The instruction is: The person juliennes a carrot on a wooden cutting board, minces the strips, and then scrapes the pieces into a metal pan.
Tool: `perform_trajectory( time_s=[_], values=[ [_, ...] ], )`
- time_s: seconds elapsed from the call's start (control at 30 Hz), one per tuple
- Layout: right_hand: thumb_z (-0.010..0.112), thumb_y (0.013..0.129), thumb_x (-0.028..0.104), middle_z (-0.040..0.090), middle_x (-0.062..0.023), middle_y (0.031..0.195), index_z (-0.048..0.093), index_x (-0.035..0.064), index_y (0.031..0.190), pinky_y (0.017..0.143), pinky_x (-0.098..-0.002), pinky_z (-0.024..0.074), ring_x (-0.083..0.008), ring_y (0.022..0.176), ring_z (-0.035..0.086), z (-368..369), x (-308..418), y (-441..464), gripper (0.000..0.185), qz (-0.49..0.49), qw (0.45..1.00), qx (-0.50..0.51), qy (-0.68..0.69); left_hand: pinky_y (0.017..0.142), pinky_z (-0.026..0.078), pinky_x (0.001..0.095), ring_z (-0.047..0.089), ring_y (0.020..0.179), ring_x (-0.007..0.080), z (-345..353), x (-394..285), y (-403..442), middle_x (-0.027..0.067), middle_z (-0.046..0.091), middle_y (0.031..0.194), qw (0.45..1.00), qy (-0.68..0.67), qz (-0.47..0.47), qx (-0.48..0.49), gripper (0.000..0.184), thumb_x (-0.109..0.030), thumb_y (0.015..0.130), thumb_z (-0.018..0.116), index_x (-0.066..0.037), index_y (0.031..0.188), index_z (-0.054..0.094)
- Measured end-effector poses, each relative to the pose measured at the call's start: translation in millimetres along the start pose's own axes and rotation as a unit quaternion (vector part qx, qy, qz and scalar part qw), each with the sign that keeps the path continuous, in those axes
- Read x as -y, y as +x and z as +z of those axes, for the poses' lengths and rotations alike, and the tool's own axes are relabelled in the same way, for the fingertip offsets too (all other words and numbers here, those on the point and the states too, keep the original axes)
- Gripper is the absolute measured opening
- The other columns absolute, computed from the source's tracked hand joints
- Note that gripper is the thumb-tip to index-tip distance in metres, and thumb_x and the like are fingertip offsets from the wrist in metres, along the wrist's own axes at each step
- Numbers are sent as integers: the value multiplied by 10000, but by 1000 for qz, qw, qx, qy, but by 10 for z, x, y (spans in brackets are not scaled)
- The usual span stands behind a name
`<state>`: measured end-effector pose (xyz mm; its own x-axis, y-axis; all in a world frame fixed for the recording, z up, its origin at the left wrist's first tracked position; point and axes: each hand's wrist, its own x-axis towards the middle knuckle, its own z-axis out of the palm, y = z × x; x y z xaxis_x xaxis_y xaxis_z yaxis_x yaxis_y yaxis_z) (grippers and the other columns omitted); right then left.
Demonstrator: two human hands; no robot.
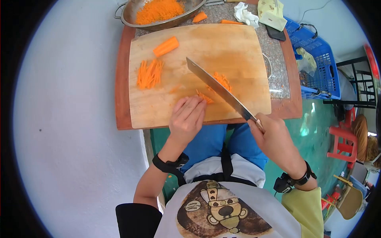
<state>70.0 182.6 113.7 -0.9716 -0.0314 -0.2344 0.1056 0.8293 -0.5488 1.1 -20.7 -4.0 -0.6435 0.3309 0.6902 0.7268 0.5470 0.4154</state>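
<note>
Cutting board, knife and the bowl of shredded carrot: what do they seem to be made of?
Cutting board: matt wood or bamboo, by its tan colour and faint grain.
Knife: smooth grey metal blade, probably steel; the right hand hides most of the handle.
Bowl: likely stainless steel, from its shiny grey wall.

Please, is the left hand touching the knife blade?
Apart. The head view shows carrot shreds and bare board between the left hand and the knife blade.

Left hand [187,118] palm-down — fingers [193,106] together, right hand [272,129] closed, forearms [152,180] angled inward
</note>
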Motion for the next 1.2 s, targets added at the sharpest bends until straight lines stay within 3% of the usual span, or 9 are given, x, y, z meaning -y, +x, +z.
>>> perform_trajectory(
  time_s=[0.67, 1.2],
  values=[
    [569, 862, 138, 577, -208, 626, 514, 13, 805, 533, -480, 458, -404, 596, 576, 54, 75, 3, 148, -27, 999, 25, -8, 755, 493, 338, 632, 817, 226, -11, 10, -35, 109, 649, 858, 1000, 1, -2, -7, 190, 22, 661, 699, 27, 849, 663],
    [596, 836, 135, 589, -199, 621, 495, 1, 807, 507, -466, 479, -392, 579, 592, 106, 89, 64, 170, -25, 994, 56, -93, 732, 497, 344, 631, 798, 246, -15, 5, 0, 123, 641, 840, 1000, -19, -1, -14, 168, 41, 654, 697, 46, 817, 653]
  ],
)
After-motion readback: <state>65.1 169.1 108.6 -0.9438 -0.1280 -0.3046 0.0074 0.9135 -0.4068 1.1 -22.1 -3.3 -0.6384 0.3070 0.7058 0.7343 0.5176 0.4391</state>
